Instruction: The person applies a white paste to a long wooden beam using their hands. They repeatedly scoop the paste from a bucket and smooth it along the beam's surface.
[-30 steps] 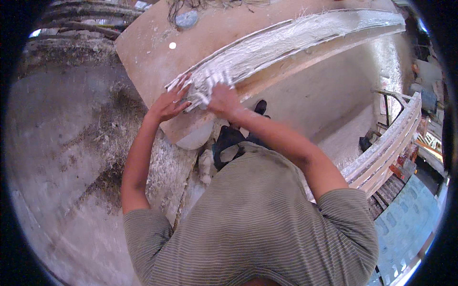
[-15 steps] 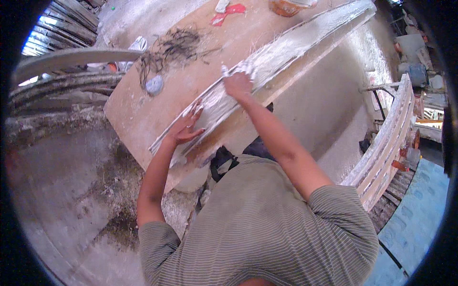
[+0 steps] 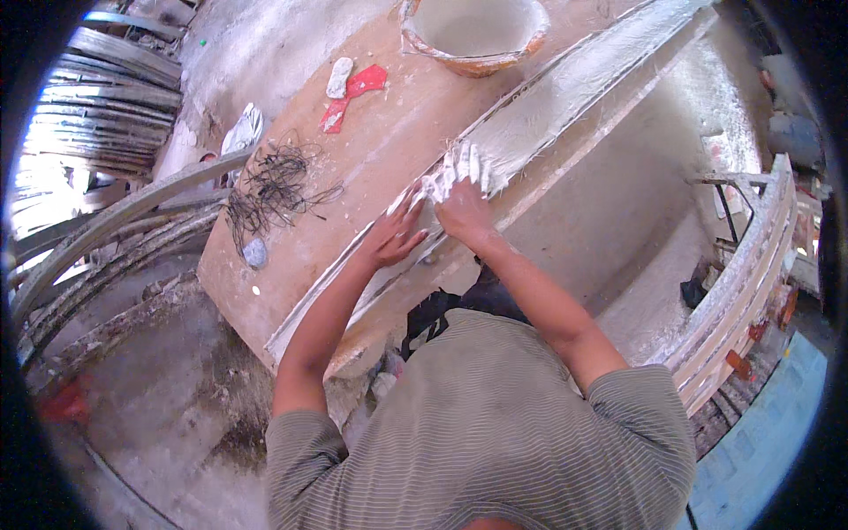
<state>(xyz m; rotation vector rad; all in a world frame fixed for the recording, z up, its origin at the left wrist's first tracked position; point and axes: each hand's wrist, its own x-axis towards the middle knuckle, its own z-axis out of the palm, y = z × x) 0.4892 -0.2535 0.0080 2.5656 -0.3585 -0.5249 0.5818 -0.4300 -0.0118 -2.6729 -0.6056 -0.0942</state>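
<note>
Both hands press flat on a long white plaster moulding [image 3: 565,115] lying diagonally across a brown worktop [image 3: 380,159]: the left hand [image 3: 393,237] open beside the right hand [image 3: 461,196], its plaster-coated fingers spread. A bowl [image 3: 474,31] and dark fibres [image 3: 274,181] sit nearby.

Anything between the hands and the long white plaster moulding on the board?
Nothing visible. The right hand lies flat on the long white plaster-coated moulding, its fingers caked white. The left hand rests on the strip's near edge beside it.
</note>
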